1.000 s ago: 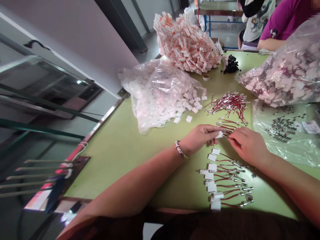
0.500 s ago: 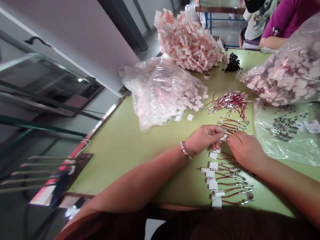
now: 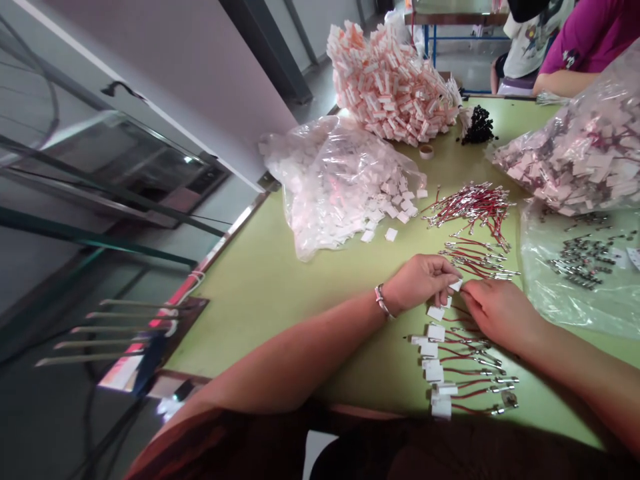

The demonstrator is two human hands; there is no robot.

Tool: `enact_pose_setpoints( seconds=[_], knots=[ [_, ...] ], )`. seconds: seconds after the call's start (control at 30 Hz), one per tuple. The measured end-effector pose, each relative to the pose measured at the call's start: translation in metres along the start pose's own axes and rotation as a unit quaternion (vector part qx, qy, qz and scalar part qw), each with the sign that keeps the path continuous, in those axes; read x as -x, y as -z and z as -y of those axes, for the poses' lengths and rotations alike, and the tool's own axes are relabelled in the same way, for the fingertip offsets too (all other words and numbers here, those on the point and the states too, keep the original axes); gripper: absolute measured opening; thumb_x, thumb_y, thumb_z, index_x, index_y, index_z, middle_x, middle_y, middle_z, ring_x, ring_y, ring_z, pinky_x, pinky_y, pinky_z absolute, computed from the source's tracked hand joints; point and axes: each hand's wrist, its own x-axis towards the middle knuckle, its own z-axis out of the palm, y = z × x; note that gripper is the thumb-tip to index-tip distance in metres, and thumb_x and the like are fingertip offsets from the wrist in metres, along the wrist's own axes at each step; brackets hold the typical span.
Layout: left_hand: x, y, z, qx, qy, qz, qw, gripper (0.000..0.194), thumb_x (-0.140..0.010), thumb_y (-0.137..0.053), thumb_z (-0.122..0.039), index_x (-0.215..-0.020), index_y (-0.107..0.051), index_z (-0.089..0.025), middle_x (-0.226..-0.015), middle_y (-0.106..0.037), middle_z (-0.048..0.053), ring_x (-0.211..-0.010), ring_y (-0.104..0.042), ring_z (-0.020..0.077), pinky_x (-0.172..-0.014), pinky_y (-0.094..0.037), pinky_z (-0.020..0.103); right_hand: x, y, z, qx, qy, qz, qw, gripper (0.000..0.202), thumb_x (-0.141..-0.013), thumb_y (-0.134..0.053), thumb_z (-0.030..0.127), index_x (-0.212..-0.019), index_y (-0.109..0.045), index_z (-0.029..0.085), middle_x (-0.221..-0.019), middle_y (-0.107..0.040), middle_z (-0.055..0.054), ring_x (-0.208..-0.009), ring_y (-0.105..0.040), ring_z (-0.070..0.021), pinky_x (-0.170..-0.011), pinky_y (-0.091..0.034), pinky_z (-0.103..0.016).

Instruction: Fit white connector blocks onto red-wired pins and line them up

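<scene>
My left hand [image 3: 425, 281], with a bracelet at the wrist, pinches a small white square piece [image 3: 455, 285]. Close beside it, my right hand [image 3: 500, 310] has its fingers bent together at the piece's right side; what they hold is too small to make out. Below the hands lies a column of white pieces [image 3: 436, 333] joined to red wires [image 3: 470, 371] with metal ends. Just above the hands is a row of loose red wires [image 3: 475, 257], and beyond it a heap of red wires [image 3: 470, 205].
A clear bag spilling white pieces [image 3: 345, 187] lies left of the wires, with a pile of orange-white parts [image 3: 395, 87] behind. Black parts [image 3: 477, 125] and a tape roll [image 3: 426, 152] sit near. Bags [image 3: 595, 153] fill the right side. A person's arm [image 3: 565, 83] rests at the far edge.
The whole view has shifted, so things appear further right. Both hands stay close together at the white piece, with little change in their grip.
</scene>
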Motion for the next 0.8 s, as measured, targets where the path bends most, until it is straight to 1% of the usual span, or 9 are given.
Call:
enact_pose_setpoints(
  seconds=[0.1,0.17,0.23,0.3,0.33,0.4,0.5,0.6,0.8],
  knots=[
    [0.002,0.007,-0.007,-0.126,-0.030,0.015,0.991,0.013,-0.082,-0.060,-0.025,-0.083,-0.066,-0.013,-0.052,-0.059,-0.004,-0.043,-0.051,0.0062,-0.046,-0.043,0.019,0.001,0.001,0.002,-0.053,-0.004,0.012,0.999,0.026,-0.090,-0.042,0.021,-0.076,-0.064,0.016,-0.068,-0.067,-0.006,-0.061,-0.059,-0.0155,-0.058,-0.037,-0.029],
    [0.003,0.021,-0.015,-0.260,-0.081,-0.037,0.961,0.018,-0.078,-0.065,-0.029,-0.089,-0.070,-0.016,-0.066,-0.065,0.000,-0.056,-0.057,0.0094,-0.057,-0.047,0.023,0.003,0.004,0.003,-0.098,0.016,0.018,0.995,0.024,-0.089,-0.045,0.022,-0.077,-0.066,0.018,-0.071,-0.068,-0.004,-0.064,-0.060,-0.0144,-0.060,-0.040,-0.028],
    [0.003,0.040,-0.021,-0.384,-0.117,-0.174,0.899,0.026,-0.080,-0.064,-0.035,-0.097,-0.070,-0.018,-0.082,-0.068,0.005,-0.071,-0.060,0.0148,-0.068,-0.049,0.029,0.002,0.007,0.002,-0.138,0.043,0.020,0.989,0.022,-0.089,-0.048,0.023,-0.079,-0.067,0.020,-0.072,-0.067,-0.002,-0.066,-0.060,-0.0133,-0.064,-0.042,-0.027],
    [0.001,0.061,-0.024,-0.477,-0.092,-0.309,0.818,0.030,-0.086,-0.055,-0.039,-0.098,-0.069,-0.016,-0.089,-0.068,0.009,-0.080,-0.062,0.0202,-0.074,-0.048,0.034,-0.001,0.008,-0.001,-0.146,0.041,0.004,0.988,0.021,-0.089,-0.050,0.023,-0.080,-0.068,0.021,-0.075,-0.067,-0.002,-0.069,-0.060,-0.0127,-0.067,-0.044,-0.026],
    [0.000,0.070,-0.024,-0.515,-0.064,-0.343,0.783,0.032,-0.087,-0.053,-0.040,-0.098,-0.069,-0.015,-0.091,-0.068,0.011,-0.082,-0.062,0.0227,-0.075,-0.048,0.036,-0.004,0.007,-0.004,-0.127,0.021,-0.014,0.992,0.021,-0.089,-0.049,0.023,-0.082,-0.068,0.020,-0.078,-0.067,-0.003,-0.070,-0.060,-0.0131,-0.068,-0.045,-0.027],
    [-0.002,0.083,-0.021,-0.573,-0.003,-0.352,0.740,0.034,-0.086,-0.052,-0.041,-0.094,-0.068,-0.013,-0.090,-0.066,0.014,-0.084,-0.062,0.0270,-0.074,-0.048,0.038,-0.011,0.004,-0.010,-0.050,-0.035,-0.041,0.997,0.021,-0.090,-0.049,0.024,-0.085,-0.068,0.019,-0.085,-0.065,-0.005,-0.071,-0.060,-0.0155,-0.065,-0.045,-0.030],
    [-0.006,0.087,-0.014,-0.606,0.040,-0.311,0.731,0.031,-0.085,-0.053,-0.039,-0.090,-0.068,-0.012,-0.090,-0.065,0.014,-0.085,-0.062,0.0285,-0.074,-0.048,0.038,-0.021,-0.003,-0.017,0.049,-0.076,-0.040,0.995,0.019,-0.090,-0.050,0.027,-0.087,-0.067,0.016,-0.090,-0.063,-0.008,-0.073,-0.060,-0.0189,-0.059,-0.042,-0.031],
    [-0.008,0.083,-0.009,-0.599,0.003,-0.280,0.751,0.021,-0.086,-0.053,-0.027,-0.096,-0.066,-0.014,-0.097,-0.064,0.012,-0.090,-0.061,0.0253,-0.080,-0.047,0.035,-0.024,-0.007,-0.018,0.073,-0.071,-0.028,0.994,0.019,-0.090,-0.049,0.024,-0.084,-0.065,0.016,-0.089,-0.063,-0.008,-0.071,-0.060,-0.0184,-0.056,-0.040,-0.030],
    [-0.011,0.073,-0.001,-0.552,-0.094,-0.235,0.794,0.016,-0.084,-0.055,-0.019,-0.096,-0.065,-0.015,-0.098,-0.065,0.010,-0.093,-0.059,0.0226,-0.083,-0.046,0.035,-0.013,0.005,-0.017,-0.110,-0.057,-0.082,0.989,0.014,-0.090,-0.046,0.024,-0.083,-0.057,0.019,-0.074,-0.063,-0.003,-0.062,-0.057,-0.0150,-0.056,-0.041,-0.029]
  ],
)
